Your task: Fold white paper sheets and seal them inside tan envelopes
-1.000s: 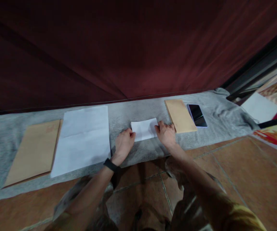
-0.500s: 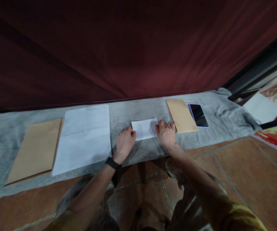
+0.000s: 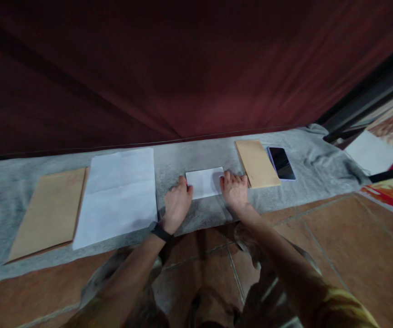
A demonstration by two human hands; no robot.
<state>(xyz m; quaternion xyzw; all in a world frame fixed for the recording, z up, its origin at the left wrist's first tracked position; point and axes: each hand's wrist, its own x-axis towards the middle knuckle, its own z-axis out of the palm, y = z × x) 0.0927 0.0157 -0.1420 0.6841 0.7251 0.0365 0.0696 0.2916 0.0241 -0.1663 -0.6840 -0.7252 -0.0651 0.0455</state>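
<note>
A small folded white paper point(image 3: 204, 182) lies on the grey cloth point(image 3: 196, 155) in front of me. My left hand point(image 3: 177, 202) rests at its left edge, fingers curled onto the paper's corner. My right hand point(image 3: 235, 191) lies at its right edge with fingers stretched flat against it. A black band sits on my left wrist. Both hands press the paper down to the cloth.
A large white sheet point(image 3: 117, 191) and a big brown envelope point(image 3: 48, 212) lie to the left. A smaller brown envelope point(image 3: 256, 163) and a black phone point(image 3: 280, 163) lie to the right. A dark red curtain hangs behind; tiled floor lies below.
Both hands stay at the folded paper's edges; my left hand has shifted slightly forward onto its corner. The view has barely moved.
</note>
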